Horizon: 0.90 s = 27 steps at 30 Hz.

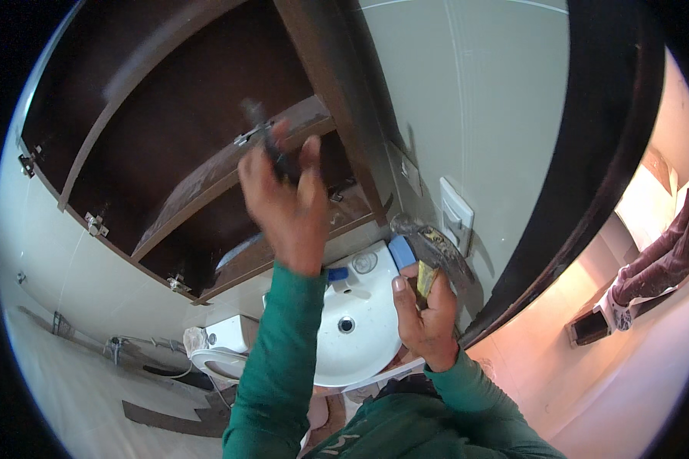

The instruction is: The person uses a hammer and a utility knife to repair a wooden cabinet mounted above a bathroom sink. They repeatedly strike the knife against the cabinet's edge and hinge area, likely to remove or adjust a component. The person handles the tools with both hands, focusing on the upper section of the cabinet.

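My left hand (287, 206) is raised before the open dark brown cabinet (191, 84). Its fingers are closed round a dark slim tool (282, 157), whose upper end is smeared by motion, so its exact kind is unclear. Right by that tool, a metal hinge (253, 135) shows at the shelf edge. Lower down on the right, my right hand (429, 317) grips a hammer (445, 256) by its yellow-marked handle, close under the head. The hammer is over the right rim of the white washbasin (371, 356), near the tiled wall.
More hinges (96, 224) line the cabinet's lower left edge. A blue block-like thing (402, 251) sits by the basin. White switch plates (457, 214) are on the wall. The toilet (226, 336) stands left. Beyond the dark door frame (589, 183), another person's legs (658, 260) show.
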{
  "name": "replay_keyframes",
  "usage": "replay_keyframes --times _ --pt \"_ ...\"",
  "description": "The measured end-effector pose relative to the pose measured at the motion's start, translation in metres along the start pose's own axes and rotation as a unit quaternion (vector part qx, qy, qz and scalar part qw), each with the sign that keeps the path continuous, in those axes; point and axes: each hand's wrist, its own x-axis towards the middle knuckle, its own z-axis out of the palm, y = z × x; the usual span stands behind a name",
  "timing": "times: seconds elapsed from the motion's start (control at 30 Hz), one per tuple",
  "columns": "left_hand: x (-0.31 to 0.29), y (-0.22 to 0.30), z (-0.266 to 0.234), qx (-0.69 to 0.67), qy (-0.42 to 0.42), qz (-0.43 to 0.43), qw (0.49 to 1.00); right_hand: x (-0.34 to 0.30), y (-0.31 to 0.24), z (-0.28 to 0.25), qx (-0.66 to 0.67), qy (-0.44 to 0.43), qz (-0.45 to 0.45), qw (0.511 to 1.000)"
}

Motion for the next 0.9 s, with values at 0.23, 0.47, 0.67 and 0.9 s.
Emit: replay_keyframes --times 0.23,0.47,0.67,0.9 --pt "0.018 0.01 0.041 0.018 -0.078 -0.165 0.983 -0.024 0.006 -0.042 -0.047 -0.033 -0.013 0.998" --pt "0.013 -0.013 0.044 -0.015 -0.072 -0.121 0.99 -0.033 0.014 -0.057 -0.035 -0.072 -0.007 0.997" --pt "0.02 -0.005 0.038 -0.05 -0.114 -0.192 0.973 -0.035 0.018 -0.058 -0.024 -0.092 0.033 0.995" --pt "0.032 0.011 0.025 -0.096 -0.148 -0.24 0.955 -0.043 0.026 -0.074 -0.037 -0.141 0.051 0.988"
